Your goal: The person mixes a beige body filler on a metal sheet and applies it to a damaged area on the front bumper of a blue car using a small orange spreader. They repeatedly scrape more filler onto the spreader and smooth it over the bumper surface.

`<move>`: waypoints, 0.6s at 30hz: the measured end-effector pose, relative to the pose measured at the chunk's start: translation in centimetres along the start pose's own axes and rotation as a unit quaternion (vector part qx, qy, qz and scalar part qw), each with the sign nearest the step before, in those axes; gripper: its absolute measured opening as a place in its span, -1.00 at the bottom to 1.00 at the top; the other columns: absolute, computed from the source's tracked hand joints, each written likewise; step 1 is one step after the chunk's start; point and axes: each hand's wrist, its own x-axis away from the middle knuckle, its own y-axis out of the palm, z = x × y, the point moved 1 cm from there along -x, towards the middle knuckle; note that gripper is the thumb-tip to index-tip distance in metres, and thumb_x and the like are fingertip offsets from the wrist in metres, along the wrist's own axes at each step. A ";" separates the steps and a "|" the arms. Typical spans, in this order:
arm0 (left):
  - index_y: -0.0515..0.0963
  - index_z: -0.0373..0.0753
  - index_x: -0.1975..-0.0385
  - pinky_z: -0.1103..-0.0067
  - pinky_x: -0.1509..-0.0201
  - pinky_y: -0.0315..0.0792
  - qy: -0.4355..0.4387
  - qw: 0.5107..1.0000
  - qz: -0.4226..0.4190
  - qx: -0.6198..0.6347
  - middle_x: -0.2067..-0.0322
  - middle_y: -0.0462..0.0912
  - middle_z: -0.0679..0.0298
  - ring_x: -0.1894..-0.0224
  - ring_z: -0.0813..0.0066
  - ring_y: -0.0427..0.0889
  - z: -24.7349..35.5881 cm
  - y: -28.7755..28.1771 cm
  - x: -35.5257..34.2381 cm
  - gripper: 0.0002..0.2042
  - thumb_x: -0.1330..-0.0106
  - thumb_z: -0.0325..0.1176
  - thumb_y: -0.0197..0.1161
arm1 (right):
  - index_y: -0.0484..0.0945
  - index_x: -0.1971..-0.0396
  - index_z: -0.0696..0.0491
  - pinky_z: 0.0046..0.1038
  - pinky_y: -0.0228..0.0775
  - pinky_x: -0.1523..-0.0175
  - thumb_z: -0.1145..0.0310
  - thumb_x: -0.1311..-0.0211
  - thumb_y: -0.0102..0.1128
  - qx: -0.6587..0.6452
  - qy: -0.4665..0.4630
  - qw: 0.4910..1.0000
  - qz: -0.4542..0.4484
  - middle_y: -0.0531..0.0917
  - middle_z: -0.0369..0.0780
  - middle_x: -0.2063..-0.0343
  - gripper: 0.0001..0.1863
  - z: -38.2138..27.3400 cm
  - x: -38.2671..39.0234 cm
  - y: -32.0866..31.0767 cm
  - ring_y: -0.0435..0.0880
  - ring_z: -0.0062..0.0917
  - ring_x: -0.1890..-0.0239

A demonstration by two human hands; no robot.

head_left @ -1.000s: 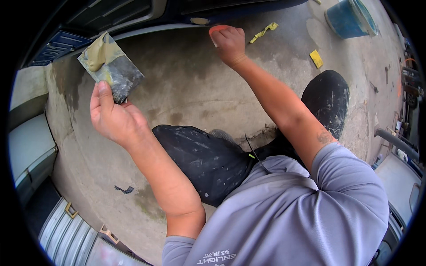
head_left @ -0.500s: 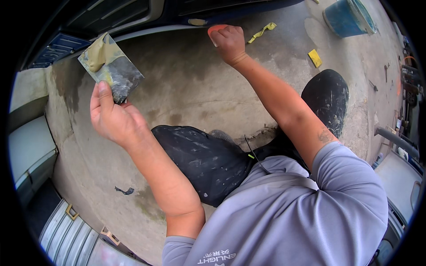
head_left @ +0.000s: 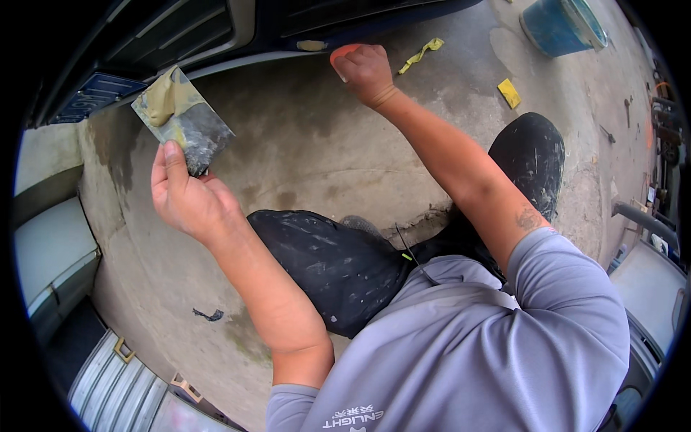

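My left hand (head_left: 193, 194) grips the lower corner of a flat, smeared putty board (head_left: 204, 128), thumb on top. A thick dollop of beige putty (head_left: 163, 99) lies on the board's upper part. Up ahead, my right hand (head_left: 370, 76) is closed around an orange putty spreader (head_left: 341, 52), mostly hidden by the fingers. That hand is close to the lower edge of a dark blue car bumper (head_left: 381, 24); whether the spreader touches it I cannot tell. A tan filled patch (head_left: 312, 45) shows on the bumper just left of the spreader.
A crumpled yellow strip (head_left: 421, 55) and a yellow pad (head_left: 509, 93) lie on the concrete floor (head_left: 317, 151) right of my right hand. Farther right stands a blue bucket (head_left: 558, 29). A black scrap (head_left: 209, 315) lies at lower left, near ribbed metal panels (head_left: 115, 381).
My view has shifted slightly. The putty board sits a little lower and farther right in the picture; my right hand with the spreader appears slightly farther left. Both hands keep their hold.
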 end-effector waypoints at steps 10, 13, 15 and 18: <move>0.45 -0.56 -0.02 0.37 -0.02 0.56 0.000 1.000 -0.014 -0.021 0.08 0.60 -0.01 0.08 0.24 0.64 0.1 0.1 0.4 -0.70 -0.37 -0.52 0.25 | 0.63 0.41 -0.09 -0.28 0.34 0.03 0.40 0.10 0.28 -0.030 0.008 1.000 0.004 0.67 -0.34 0.46 -0.84 -0.1 0.9 -2.3 0.64 -0.40 0.25; 0.50 -0.56 0.04 0.48 0.05 0.56 0.004 1.000 -0.019 -0.016 0.16 0.65 0.03 0.17 0.34 0.66 0.3 1.0 1.0 -0.74 -0.39 -0.50 0.24 | 0.63 0.42 -0.09 -0.28 0.35 0.03 0.41 0.11 0.29 -0.033 0.015 0.999 0.014 0.66 -0.34 0.47 -0.83 0.1 0.0 -2.8 0.64 -0.39 0.25; 0.53 -0.56 0.06 0.54 0.08 0.56 0.007 0.999 -0.024 -0.020 0.20 0.67 0.05 0.22 0.39 0.67 0.3 1.5 1.3 -0.76 -0.40 -0.49 0.23 | 0.64 0.40 -0.08 -0.29 0.35 0.04 0.42 0.11 0.31 -0.030 0.005 0.999 0.026 0.66 -0.35 0.46 -0.82 0.2 -0.6 -2.4 0.64 -0.38 0.25; 0.53 -0.56 0.06 0.53 0.08 0.56 0.008 0.998 -0.045 -0.032 0.20 0.67 0.05 0.22 0.40 0.67 0.0 1.6 1.5 -0.76 -0.40 -0.49 0.23 | 0.64 0.38 -0.08 -0.29 0.35 0.05 0.42 0.11 0.32 -0.031 0.011 0.999 0.034 0.66 -0.35 0.46 -0.80 0.2 -0.7 -1.9 0.63 -0.38 0.26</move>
